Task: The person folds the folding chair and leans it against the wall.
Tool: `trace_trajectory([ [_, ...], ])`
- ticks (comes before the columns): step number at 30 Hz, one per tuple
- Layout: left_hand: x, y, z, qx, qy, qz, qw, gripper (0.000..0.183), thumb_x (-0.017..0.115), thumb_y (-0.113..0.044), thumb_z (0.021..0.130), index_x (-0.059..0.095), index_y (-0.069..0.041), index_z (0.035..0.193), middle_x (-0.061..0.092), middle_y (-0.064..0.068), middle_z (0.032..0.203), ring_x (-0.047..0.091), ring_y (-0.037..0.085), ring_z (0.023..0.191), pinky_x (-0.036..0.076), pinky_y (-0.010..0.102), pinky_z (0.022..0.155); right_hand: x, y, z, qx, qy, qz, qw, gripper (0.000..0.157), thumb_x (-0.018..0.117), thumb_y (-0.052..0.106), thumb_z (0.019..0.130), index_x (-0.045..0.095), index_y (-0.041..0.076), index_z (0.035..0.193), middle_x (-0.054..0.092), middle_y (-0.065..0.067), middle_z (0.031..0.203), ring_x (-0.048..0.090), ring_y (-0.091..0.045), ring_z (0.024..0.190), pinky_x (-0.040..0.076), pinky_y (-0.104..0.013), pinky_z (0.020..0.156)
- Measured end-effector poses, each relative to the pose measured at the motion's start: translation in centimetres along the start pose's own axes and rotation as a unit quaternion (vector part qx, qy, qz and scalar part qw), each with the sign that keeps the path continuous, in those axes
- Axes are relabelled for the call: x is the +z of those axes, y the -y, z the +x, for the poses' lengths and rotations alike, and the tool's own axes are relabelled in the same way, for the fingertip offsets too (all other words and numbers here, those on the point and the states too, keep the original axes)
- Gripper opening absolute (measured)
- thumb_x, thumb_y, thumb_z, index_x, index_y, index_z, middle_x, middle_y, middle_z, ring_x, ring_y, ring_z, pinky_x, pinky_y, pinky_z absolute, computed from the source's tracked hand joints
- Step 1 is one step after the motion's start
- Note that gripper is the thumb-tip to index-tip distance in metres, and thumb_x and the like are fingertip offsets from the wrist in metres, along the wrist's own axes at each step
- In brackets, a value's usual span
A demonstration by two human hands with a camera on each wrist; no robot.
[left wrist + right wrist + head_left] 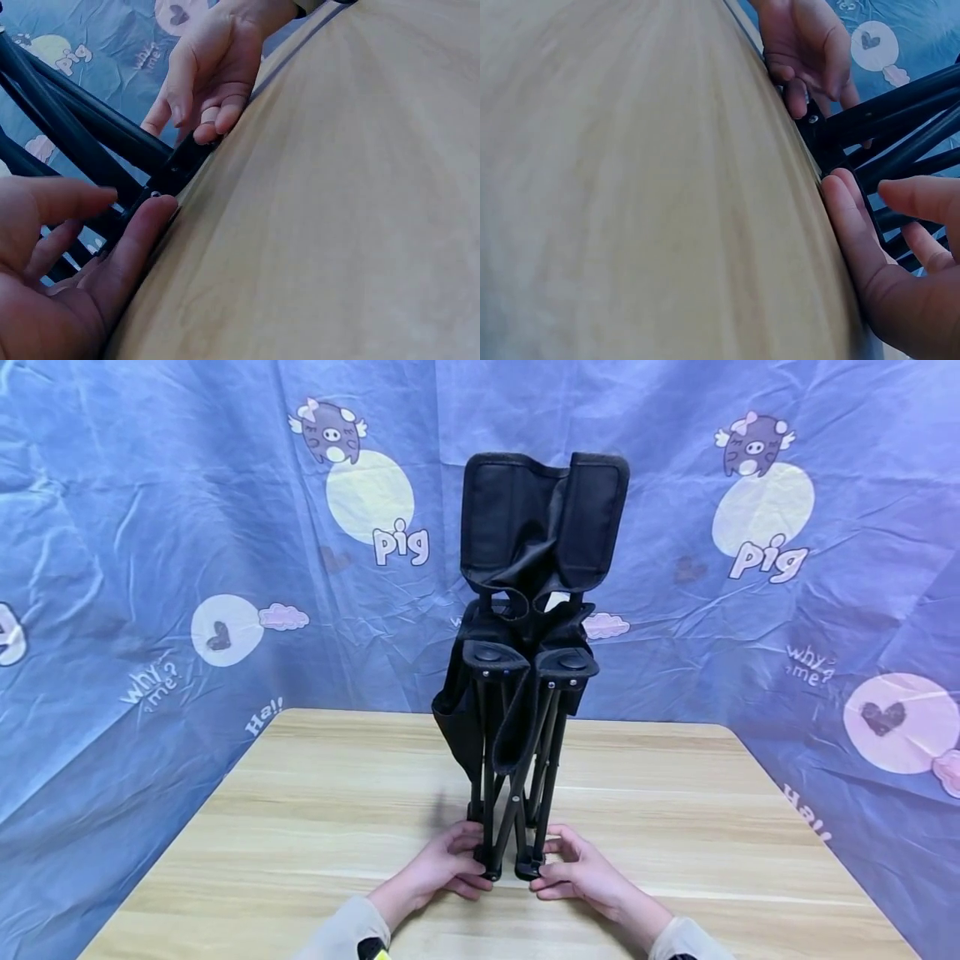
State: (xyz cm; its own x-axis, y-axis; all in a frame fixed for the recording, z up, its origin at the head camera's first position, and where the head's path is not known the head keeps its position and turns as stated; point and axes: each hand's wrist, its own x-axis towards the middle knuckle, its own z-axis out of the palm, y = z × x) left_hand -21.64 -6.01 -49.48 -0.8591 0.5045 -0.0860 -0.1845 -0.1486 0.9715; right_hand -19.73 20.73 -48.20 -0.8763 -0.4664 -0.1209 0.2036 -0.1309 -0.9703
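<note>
A black folding camp chair [516, 693] stands upright on the wooden table [337, 793], its tube legs drawn close together and its fabric seat hanging in folds. My left hand [450, 864] holds the front left foot low at the tabletop, thumb in front and fingers round the outer side. On the other side, my right hand [581, 868] grips the front right foot the same way. The left wrist view shows the chair's dark legs [97, 127] between both hands. In the right wrist view, fingertips lie against the black plastic foot [832, 154].
Behind the table hangs a blue cloth [187, 527] printed with pigs and words, also along both sides. The backrest [510, 518] rises in front of this cloth, well above the table's far edge [660, 724].
</note>
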Motion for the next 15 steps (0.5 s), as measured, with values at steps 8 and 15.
trace_trajectory([
  [8,0.23,0.03,-0.05,0.018,-0.016,0.005,0.9997,0.065,0.061,0.020,0.078,0.040,0.009,0.138,0.051,0.025,0.130,0.072,0.035,0.075,0.062,0.041,0.065,-0.07,-0.20,0.06,-0.007,0.004,-0.008,1.000,0.059,0.059,-0.013,0.085,0.030,-0.013,0.136,0.043,-0.020,0.122,0.071,-0.026,0.086,0.061,-0.036,0.079],
  [15,0.43,-0.02,-0.17,0.026,-0.018,0.003,0.9995,0.063,0.060,0.021,0.077,0.041,0.011,0.136,0.055,0.023,0.126,0.072,0.035,0.074,0.062,0.041,0.066,-0.08,-0.24,0.01,-0.009,0.001,-0.006,1.000,0.056,0.059,-0.014,0.086,0.032,-0.012,0.135,0.041,-0.020,0.123,0.071,-0.027,0.086,0.061,-0.036,0.079],
])
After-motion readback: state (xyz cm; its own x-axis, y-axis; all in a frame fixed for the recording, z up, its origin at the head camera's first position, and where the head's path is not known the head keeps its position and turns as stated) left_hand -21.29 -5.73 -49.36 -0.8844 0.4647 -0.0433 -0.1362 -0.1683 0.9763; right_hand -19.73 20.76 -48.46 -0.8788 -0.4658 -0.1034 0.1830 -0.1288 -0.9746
